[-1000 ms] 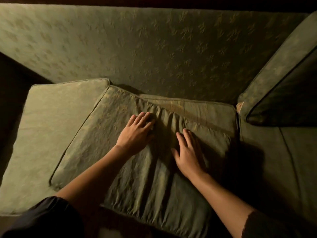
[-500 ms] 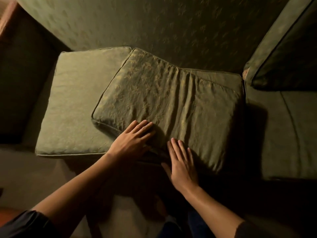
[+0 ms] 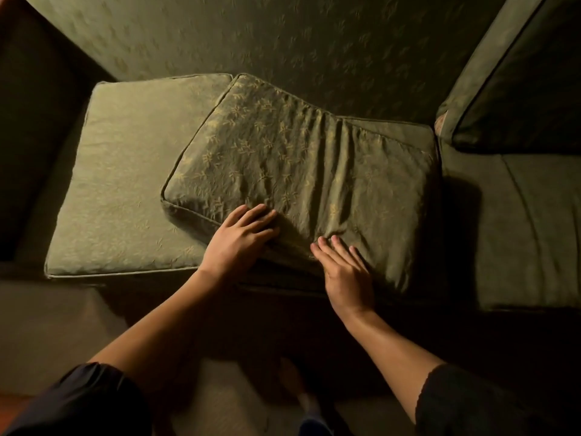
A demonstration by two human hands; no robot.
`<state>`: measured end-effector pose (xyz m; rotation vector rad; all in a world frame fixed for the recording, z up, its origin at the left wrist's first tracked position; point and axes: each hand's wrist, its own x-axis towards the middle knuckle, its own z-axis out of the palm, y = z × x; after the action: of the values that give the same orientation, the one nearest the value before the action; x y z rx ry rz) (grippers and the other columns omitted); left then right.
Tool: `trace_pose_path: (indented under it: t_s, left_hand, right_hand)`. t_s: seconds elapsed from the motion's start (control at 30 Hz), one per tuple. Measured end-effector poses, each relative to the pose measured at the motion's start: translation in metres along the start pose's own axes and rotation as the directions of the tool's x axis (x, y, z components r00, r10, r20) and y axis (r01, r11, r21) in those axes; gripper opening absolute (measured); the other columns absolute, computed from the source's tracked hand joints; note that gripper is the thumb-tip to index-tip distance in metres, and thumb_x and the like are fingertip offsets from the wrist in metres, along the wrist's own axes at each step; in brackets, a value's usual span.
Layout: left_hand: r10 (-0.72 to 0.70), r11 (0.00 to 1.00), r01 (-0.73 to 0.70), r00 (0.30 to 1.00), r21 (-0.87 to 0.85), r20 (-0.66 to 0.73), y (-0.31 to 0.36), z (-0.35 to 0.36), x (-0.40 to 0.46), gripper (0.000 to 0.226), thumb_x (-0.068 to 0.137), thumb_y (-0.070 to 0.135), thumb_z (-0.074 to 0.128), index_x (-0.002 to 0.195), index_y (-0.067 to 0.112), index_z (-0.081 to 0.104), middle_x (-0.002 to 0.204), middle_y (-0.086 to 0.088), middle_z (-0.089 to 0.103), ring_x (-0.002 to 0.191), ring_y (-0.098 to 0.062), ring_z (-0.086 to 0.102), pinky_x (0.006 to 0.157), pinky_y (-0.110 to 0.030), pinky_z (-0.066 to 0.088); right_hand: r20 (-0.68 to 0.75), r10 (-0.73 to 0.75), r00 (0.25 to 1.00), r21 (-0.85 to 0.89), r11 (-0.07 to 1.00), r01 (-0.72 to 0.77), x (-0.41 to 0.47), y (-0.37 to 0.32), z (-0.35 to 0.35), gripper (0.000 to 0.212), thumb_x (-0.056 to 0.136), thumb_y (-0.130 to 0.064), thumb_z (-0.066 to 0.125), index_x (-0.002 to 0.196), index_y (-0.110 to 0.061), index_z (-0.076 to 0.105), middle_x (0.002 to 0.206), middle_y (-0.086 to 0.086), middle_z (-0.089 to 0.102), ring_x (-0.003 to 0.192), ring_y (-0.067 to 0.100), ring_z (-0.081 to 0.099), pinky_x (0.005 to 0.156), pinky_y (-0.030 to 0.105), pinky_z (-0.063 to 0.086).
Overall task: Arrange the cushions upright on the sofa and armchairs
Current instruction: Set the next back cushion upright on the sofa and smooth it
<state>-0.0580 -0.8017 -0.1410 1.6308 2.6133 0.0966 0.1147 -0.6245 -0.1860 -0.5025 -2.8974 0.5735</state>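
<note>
A patterned green cushion (image 3: 301,180) was seen lying askew across the sofa (image 3: 314,51) seat, overlapping a lighter seat cushion (image 3: 125,177). The left hand (image 3: 239,240) and right hand (image 3: 345,272) were pressed flat on the patterned cushion's near edge, fingers spread, nothing gripped.

green patterned cushion (image 3: 301,171), flat, askew on sofa (image 3: 314,42)

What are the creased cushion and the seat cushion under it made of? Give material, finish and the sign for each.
Creased cushion: woven green fabric, likely damask, slight sheen; raised leaf motifs, piped edge, soft folds suggest a pliable filling.
Seat cushion: similar fabric, paler, smoother; faint leaf pattern, piped rim.
</note>
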Motion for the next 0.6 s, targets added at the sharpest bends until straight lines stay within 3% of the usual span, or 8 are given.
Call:
trace_pose_path:
  t_s: [0.1,0.27,0.37,0.47,0.53,0.6]
  left_hand:
    - [-0.029,0.996,0.023,0.998,-0.083,-0.062,0.004,-0.009,0.008,0.027,0.083,0.03,0.066,0.11,0.027,0.071,0.132,0.003,0.061,0.13,-0.024,0.049,0.105,-0.042,0.039]
    - [-0.085,0.98,0.055,0.984,-0.192,-0.154,0.011,-0.045,0.029,0.029,0.084,0.029,0.057,0.108,0.024,0.073,0.117,0.006,0.07,0.12,-0.019,0.059,0.1,-0.038,0.044]
    - [-0.171,0.958,0.108,0.959,-0.265,-0.226,0.017,-0.086,0.059,0.026,0.078,0.022,0.071,0.104,0.023,0.075,0.106,0.0,0.074,0.104,-0.021,0.067,0.088,-0.035,0.051]
    - [-0.243,0.936,0.161,0.939,-0.313,-0.244,0.021,-0.131,0.096,0.019,0.084,0.028,0.062,0.099,0.028,0.073,0.092,0.002,0.074,0.085,-0.021,0.069,0.069,-0.031,0.05]
    - [-0.311,0.919,0.225,0.918,-0.324,-0.245,0.021,-0.152,0.124,0.017,0.088,0.03,0.06,0.101,0.031,0.071,0.089,0.002,0.074,0.08,-0.022,0.069,0.062,-0.03,0.045]
    - [-0.36,0.898,0.263,0.9,-0.352,-0.245,0.019,-0.171,0.151,0.018,0.09,0.031,0.059,0.103,0.033,0.071,0.091,0.003,0.075,0.081,-0.022,0.069,0.062,-0.029,0.043]
  right_hand:
    - [-0.053,0.078,0.996,0.123,0.99,-0.071,0.004,-0.001,-0.012,0.04,0.088,0.001,0.061,0.119,-0.023,0.069,0.128,-0.004,0.066,0.127,0.017,0.055,0.106,0.045,0.043]
    - [-0.155,0.124,0.98,0.197,0.976,-0.092,0.027,-0.001,-0.065,0.032,0.087,0.0,0.064,0.11,-0.02,0.073,0.111,0.002,0.073,0.111,0.021,0.066,0.096,0.05,0.051]
    - [-0.244,0.134,0.961,0.154,0.983,-0.098,0.059,0.0,-0.112,0.029,0.087,0.001,0.064,0.107,-0.018,0.074,0.09,0.008,0.076,0.081,0.028,0.073,0.098,0.052,0.05]
    - [-0.301,0.122,0.946,0.141,0.987,-0.082,0.106,0.009,-0.154,0.029,0.089,0.002,0.059,0.106,-0.017,0.074,0.071,0.007,0.072,0.059,0.027,0.066,0.103,0.054,0.045]
    - [-0.312,0.103,0.945,0.114,0.991,-0.071,0.141,0.015,-0.182,0.028,0.092,-0.003,0.057,0.108,-0.017,0.074,0.071,0.009,0.073,0.062,0.03,0.066,0.105,0.053,0.043]
    - [-0.29,0.079,0.954,0.077,0.995,-0.059,0.175,0.02,-0.209,0.027,0.094,-0.008,0.055,0.111,-0.02,0.073,0.086,0.009,0.076,0.077,0.032,0.068,0.102,0.047,0.045]
